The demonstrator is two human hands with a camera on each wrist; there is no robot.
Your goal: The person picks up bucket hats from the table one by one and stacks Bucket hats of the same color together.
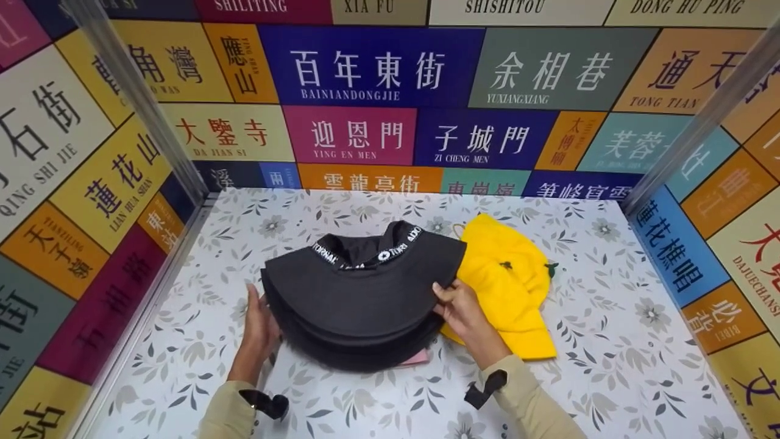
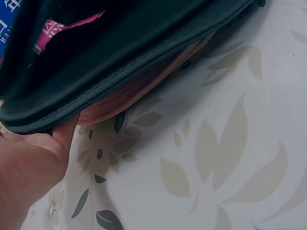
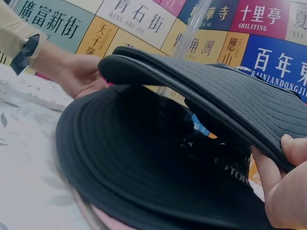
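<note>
Several black sun visors with white lettering on their bands sit in a stack, brims toward me. My right hand pinches the right end of the upper brim, thumb on top and fingers beneath. Two brim edges lie together there in the right wrist view, lifted apart from a lower black visor. At the left end, my left hand touches the brim with its fingers under the edge and its thumb extended outside it. A pink brim peeks out below the black ones.
A yellow bucket-like cap with a small green tip lies right of the visors, partly behind my right hand. The table has a leaf-and-flower cover. Panels with street names wall it in at the back and both sides.
</note>
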